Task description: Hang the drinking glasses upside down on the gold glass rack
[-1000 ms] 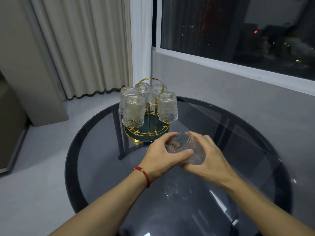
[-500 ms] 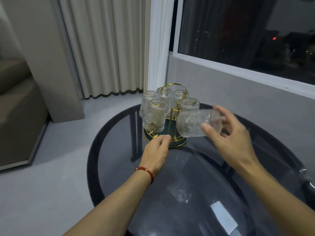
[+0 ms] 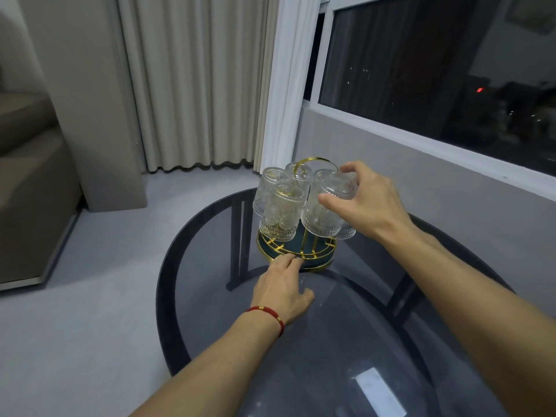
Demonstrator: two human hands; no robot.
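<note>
The gold glass rack (image 3: 296,254) with a dark round base stands on the far part of the round glass table (image 3: 331,341). Several ribbed clear glasses (image 3: 281,215) hang upside down on it. My right hand (image 3: 368,203) grips the base end of another glass (image 3: 326,209), held mouth down and tilted at the rack's near right side. My left hand (image 3: 284,288) rests on the table with its fingertips on the rack's front rim; a red cord is on that wrist.
Cream curtains (image 3: 195,82) hang behind the table and a dark window (image 3: 436,64) runs along the right wall. A beige sofa (image 3: 27,188) stands at the left. A white reflection lies on the tabletop near me.
My right hand has carried the glass from lying sideways to mouth down at the rack. My left hand has moved forward onto the rack's rim. The camera has shifted closer.
</note>
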